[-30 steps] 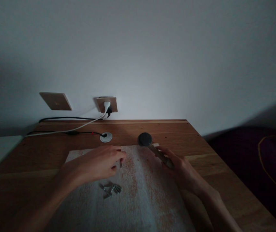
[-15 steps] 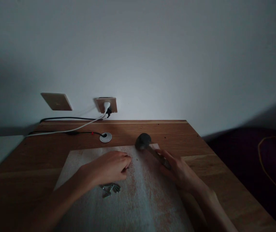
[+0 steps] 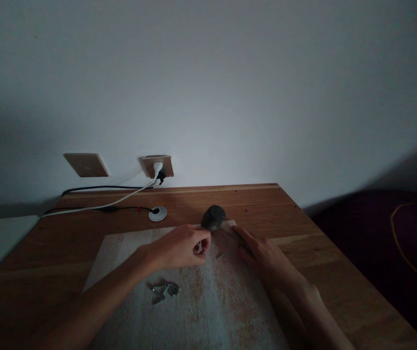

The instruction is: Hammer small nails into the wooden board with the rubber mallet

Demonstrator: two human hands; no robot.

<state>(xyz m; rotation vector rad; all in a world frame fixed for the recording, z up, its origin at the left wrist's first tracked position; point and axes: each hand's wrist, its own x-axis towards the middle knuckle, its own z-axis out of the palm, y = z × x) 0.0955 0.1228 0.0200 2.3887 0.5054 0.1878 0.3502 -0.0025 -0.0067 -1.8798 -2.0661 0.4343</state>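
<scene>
In the head view, the right hand grips a dark, round-headed hammer near the far right corner of a whitish, brown-streaked board. The left hand is curled beside it; I cannot tell whether it holds anything. Slim silver metal fasteners lie inward from the board's left edge.

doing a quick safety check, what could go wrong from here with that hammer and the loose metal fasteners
The hammer has its head close beside the left-hand grip in this view, so a swing might catch it. The metal fasteners lie loose on the board; a knock could scatter them.
</scene>
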